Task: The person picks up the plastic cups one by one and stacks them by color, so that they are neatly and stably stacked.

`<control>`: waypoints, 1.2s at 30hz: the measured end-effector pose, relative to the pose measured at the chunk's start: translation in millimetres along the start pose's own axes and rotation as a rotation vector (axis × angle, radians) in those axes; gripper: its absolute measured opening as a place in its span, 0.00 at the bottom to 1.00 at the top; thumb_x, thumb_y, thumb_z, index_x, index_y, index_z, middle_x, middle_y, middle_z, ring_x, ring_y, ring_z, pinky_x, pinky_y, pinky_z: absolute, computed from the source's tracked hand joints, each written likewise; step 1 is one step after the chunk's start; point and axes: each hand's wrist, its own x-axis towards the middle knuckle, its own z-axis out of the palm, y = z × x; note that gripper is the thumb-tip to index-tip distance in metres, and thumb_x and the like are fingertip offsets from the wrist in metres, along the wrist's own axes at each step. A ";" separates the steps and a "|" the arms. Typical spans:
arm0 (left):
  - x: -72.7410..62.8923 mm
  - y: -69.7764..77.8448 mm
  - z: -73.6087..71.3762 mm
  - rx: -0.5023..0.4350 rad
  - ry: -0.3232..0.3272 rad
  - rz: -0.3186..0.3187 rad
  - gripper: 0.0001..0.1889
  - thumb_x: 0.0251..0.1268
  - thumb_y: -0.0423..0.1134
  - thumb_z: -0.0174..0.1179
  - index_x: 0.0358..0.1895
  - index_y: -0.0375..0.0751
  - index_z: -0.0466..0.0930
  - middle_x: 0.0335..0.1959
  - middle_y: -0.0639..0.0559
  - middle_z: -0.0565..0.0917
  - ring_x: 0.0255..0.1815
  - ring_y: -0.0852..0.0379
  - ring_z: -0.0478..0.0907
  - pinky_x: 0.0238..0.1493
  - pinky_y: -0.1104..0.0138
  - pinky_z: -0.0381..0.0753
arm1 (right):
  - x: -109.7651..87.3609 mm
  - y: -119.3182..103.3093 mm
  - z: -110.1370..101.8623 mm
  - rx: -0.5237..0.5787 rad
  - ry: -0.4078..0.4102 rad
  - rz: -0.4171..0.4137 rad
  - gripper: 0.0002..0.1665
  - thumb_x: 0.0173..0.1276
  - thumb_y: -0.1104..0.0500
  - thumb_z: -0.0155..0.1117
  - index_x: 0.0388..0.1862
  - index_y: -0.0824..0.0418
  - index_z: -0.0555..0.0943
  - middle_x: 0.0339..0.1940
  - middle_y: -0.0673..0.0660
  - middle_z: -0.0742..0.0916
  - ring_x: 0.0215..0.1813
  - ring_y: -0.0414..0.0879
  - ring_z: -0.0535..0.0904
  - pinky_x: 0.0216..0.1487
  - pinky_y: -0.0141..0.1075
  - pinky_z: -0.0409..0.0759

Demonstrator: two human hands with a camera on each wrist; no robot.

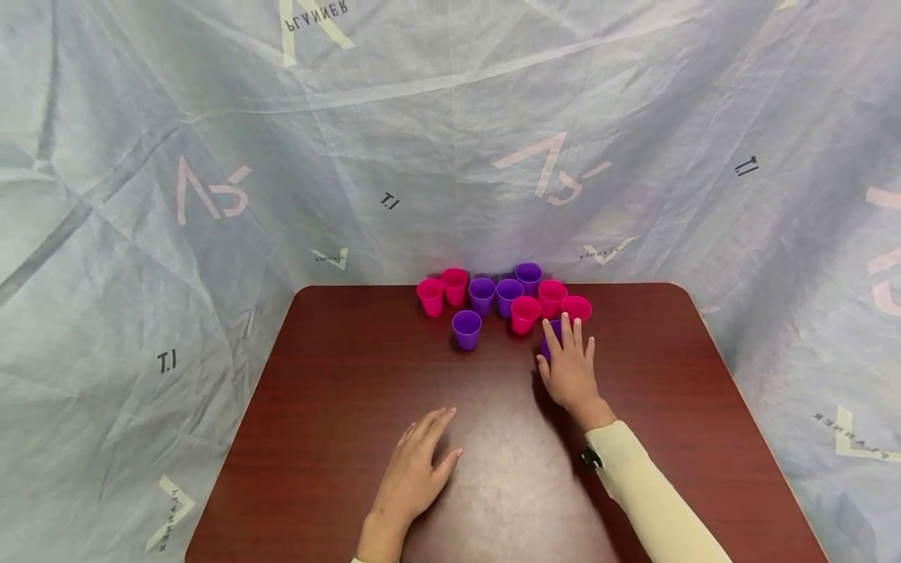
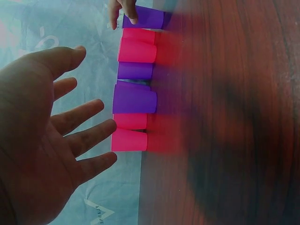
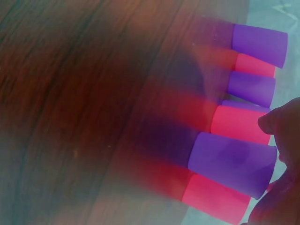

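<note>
My right hand (image 1: 568, 374) reaches over a purple cup (image 1: 547, 349), its fingers straight and spread above the rim. In the right wrist view that purple cup (image 3: 232, 161) stands beside the thumb (image 3: 276, 123); whether the fingers touch it I cannot tell. A pink cup (image 1: 579, 305) is just beyond the fingertips, partly hidden by them. My left hand (image 1: 415, 469) hovers nearer the front, holding nothing, with fingers extended and thumb apart. Another purple cup (image 1: 467, 331) stands alone ahead of it. Several more cups, among them a pink cup (image 1: 525, 316), stand upright behind.
The brown wooden table (image 1: 338, 422) has rounded far corners. Toward its back edge stand a pink cup (image 1: 430, 298) at the left and a purple cup (image 1: 528, 275) at the rear. A grey printed sheet (image 1: 450, 172) hangs behind and along both sides.
</note>
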 end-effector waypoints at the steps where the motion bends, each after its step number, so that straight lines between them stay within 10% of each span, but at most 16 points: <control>1: -0.2 -0.2 0.3 -0.002 0.001 0.002 0.33 0.72 0.50 0.68 0.77 0.52 0.71 0.73 0.49 0.79 0.74 0.48 0.77 0.74 0.41 0.75 | 0.6 0.4 1.4 -0.007 0.002 -0.003 0.44 0.79 0.50 0.59 0.88 0.55 0.54 0.89 0.70 0.51 0.88 0.73 0.42 0.80 0.78 0.44; 14: -8.7 -2.9 8.9 0.012 0.001 0.010 0.33 0.70 0.50 0.69 0.77 0.53 0.72 0.72 0.50 0.80 0.73 0.48 0.79 0.71 0.42 0.78 | -1.6 5.5 14.5 -0.072 0.014 -0.015 0.41 0.80 0.56 0.56 0.87 0.53 0.55 0.88 0.70 0.55 0.88 0.74 0.42 0.80 0.76 0.48; 36: -12.8 -9.4 14.8 0.042 0.053 0.035 0.32 0.66 0.45 0.73 0.73 0.50 0.76 0.67 0.50 0.83 0.64 0.49 0.84 0.59 0.48 0.84 | -2.9 -1.8 6.6 0.144 0.168 -0.142 0.38 0.66 0.74 0.60 0.76 0.57 0.73 0.78 0.72 0.68 0.79 0.75 0.63 0.69 0.67 0.76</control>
